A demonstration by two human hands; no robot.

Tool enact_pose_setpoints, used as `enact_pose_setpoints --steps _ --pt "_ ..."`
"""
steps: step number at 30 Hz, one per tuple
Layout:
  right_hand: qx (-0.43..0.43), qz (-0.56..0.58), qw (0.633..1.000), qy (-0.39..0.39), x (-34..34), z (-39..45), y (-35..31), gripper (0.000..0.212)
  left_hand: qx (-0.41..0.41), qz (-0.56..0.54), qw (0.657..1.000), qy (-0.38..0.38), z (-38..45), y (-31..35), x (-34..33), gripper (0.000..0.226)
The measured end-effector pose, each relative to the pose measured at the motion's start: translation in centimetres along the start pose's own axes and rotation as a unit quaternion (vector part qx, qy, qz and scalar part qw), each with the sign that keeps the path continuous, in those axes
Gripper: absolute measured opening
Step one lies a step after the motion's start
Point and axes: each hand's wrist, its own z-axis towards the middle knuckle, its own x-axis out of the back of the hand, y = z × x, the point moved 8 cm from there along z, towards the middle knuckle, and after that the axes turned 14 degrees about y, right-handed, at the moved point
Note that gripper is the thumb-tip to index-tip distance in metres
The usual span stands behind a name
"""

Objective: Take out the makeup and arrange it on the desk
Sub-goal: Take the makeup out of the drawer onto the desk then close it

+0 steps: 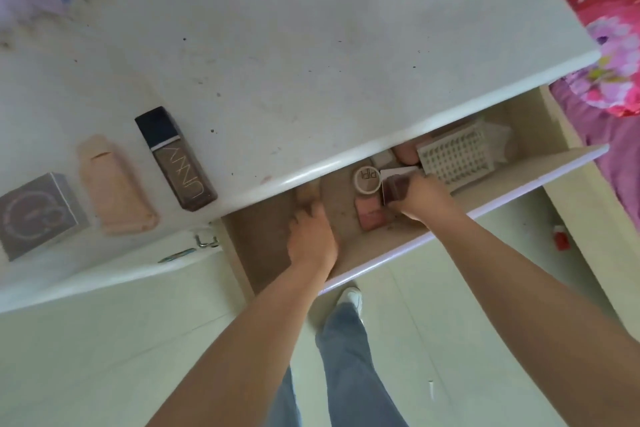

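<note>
Both hands in drawer (450, 218): R hand (420, 199) pinching small dark compact (394, 191), prob. light, rigid, slick; grasp edges. L hand (310, 236) blurred, grip unclear.

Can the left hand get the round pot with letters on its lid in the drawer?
Probably yes. The left hand is already inside the open drawer, and the round pot lies uncovered just to its right, with nothing between them.

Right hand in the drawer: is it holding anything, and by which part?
The right hand grips a small dark compact by its right side, lifted above the drawer contents.
</note>
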Motion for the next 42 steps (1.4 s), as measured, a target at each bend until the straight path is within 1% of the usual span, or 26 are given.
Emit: enact_pose_setpoints --steps 2,4,6,8,10,12,15,17,20,24,26,28,29,31,33,34,35,37,38,39,40,42 --pt "-0.044 0.034 0.998 -0.009 -0.7 1.1 0.1 0.075 0.107 -0.066 0.992 0.032 0.9 -0.5 -0.1 0.056" --pt "-0.071 0.038 0.997 -0.006 -1.0 1.8 0.1 0.074 0.196 -0.111 0.972 0.061 1.8 -1.0 -0.2 0.066" --pt "-0.056 -0.001 0.998 0.007 -1.1 2.1 0.0 0.069 0.232 -0.114 0.962 0.084 2.8 -1.2 -0.6 0.072" --pt "-0.003 -0.053 0.998 0.026 -1.3 2.1 -0.2 0.054 0.236 -0.100 0.962 0.095 3.3 -1.4 -0.9 0.070" --pt "0.047 -0.102 0.993 0.025 -1.6 2.1 -0.3 0.046 0.228 -0.078 0.967 0.084 3.2 -1.6 -1.5 0.064" --pt "0.082 -0.147 0.985 0.026 -1.7 2.4 -0.4 0.045 0.209 -0.041 0.976 0.044 2.6 -1.9 -2.3 0.057" --pt "0.085 -0.181 0.979 0.035 -1.6 2.5 -0.5 0.046 0.145 0.013 0.989 -0.032 0.9 -1.8 -2.8 0.034" --pt "0.078 -0.191 0.978 0.036 -1.6 2.3 -0.6 0.051 0.115 0.021 0.991 -0.060 -0.1 -1.8 -2.4 0.030" --pt "0.069 -0.167 0.983 0.039 -1.2 1.8 -0.7 0.055 0.083 -0.005 0.994 -0.077 -1.0 -2.1 -1.0 0.032" --pt "0.069 -0.083 0.993 0.040 0.6 0.6 0.1 0.045 0.022 -0.082 0.989 -0.120 -2.2 -2.0 0.1 0.028" --pt "0.083 -0.045 0.994 0.057 2.3 -0.6 0.3 0.036 -0.005 -0.127 0.984 -0.124 -3.3 -1.5 1.1 0.028" --pt "0.114 -0.012 0.989 0.095 4.6 -2.1 0.1 0.028 -0.017 -0.159 0.982 -0.102 -4.1 -0.8 3.0 0.024" --pt "0.140 0.006 0.982 0.123 5.9 -2.9 -0.5 0.026 -0.016 -0.172 0.982 -0.080 -4.2 -0.6 4.3 0.021" --pt "0.195 0.063 0.961 0.188 8.5 -4.5 -2.1 0.028 -0.005 -0.177 0.984 -0.016 -3.9 -0.5 7.6 0.023" --pt "0.235 0.123 0.931 0.250 10.9 -5.7 -4.2 0.029 0.006 -0.154 0.986 0.059 -2.9 -0.7 11.1 0.024" --pt "0.258 0.150 0.913 0.279 11.8 -6.4 -5.6 0.028 0.019 -0.141 0.985 0.093 -2.4 -1.0 12.6 0.024" --pt "0.293 0.172 0.885 0.317 12.8 -7.2 -7.2 0.028 0.036 -0.136 0.983 0.118 -1.7 -1.5 13.8 0.026" --pt "0.367 0.199 0.820 0.392 13.8 -8.8 -10.0 0.030 0.062 -0.134 0.978 0.147 -0.5 -2.1 15.6 0.032" --pt "0.384 0.203 0.801 0.413 13.7 -9.1 -11.1 0.031 0.069 -0.123 0.978 0.155 -0.1 -2.4 16.1 0.034" --pt "0.390 0.200 0.800 0.411 13.0 -8.8 -11.9 0.029 0.069 -0.106 0.979 0.160 0.3 -2.7 16.5 0.031" --pt "0.390 0.191 0.812 0.391 11.9 -8.2 -12.7 0.027 0.062 -0.084 0.981 0.165 0.7 -2.8 16.8 0.025" --pt "0.393 0.155 0.840 0.342 9.6 -7.1 -14.0 0.033 0.034 -0.033 0.983 0.180 1.2 -3.3 17.0 0.017"
